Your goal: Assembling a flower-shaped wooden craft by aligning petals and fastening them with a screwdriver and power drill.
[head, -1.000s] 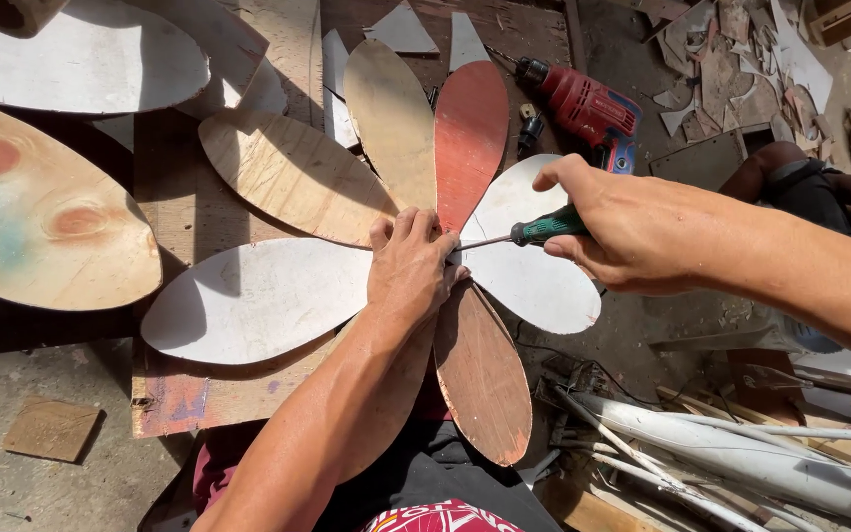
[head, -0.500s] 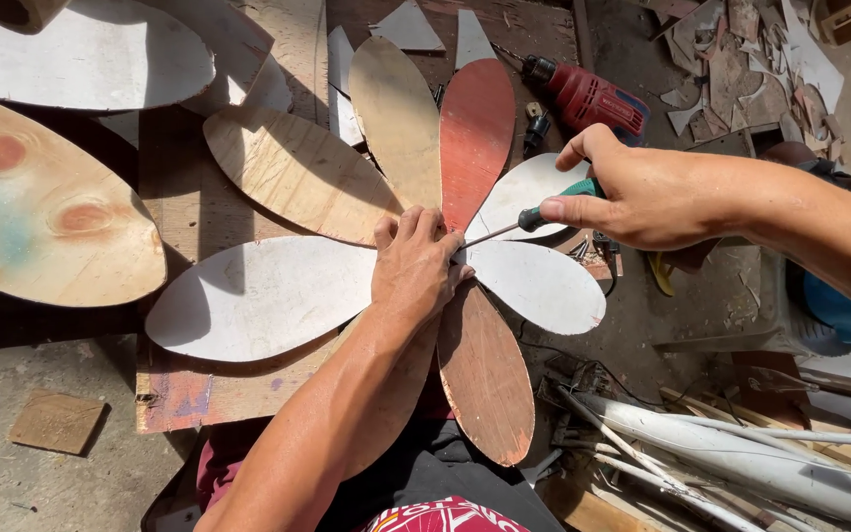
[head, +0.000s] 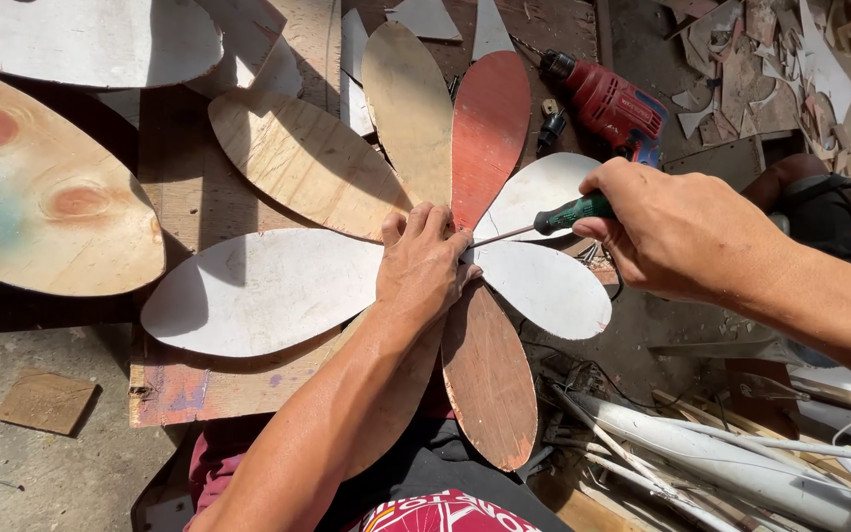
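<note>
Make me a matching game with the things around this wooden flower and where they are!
Things:
1. screwdriver
2. red drill
3. left hand
4. small wood square

Places:
A. flat on the middle of the flower
B. on the ground, lower left
C. in the right hand
D. lying above the white petal

Pairs: 1-C, 2-D, 3-A, 4-B

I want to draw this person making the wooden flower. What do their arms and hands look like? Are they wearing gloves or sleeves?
No gloves and no sleeves show: the left hand and right hand are bare, and so are both forearms. No rings, watch or bracelets can be seen. Near the body there is dark clothing with a bit of red patterned cloth.
</note>
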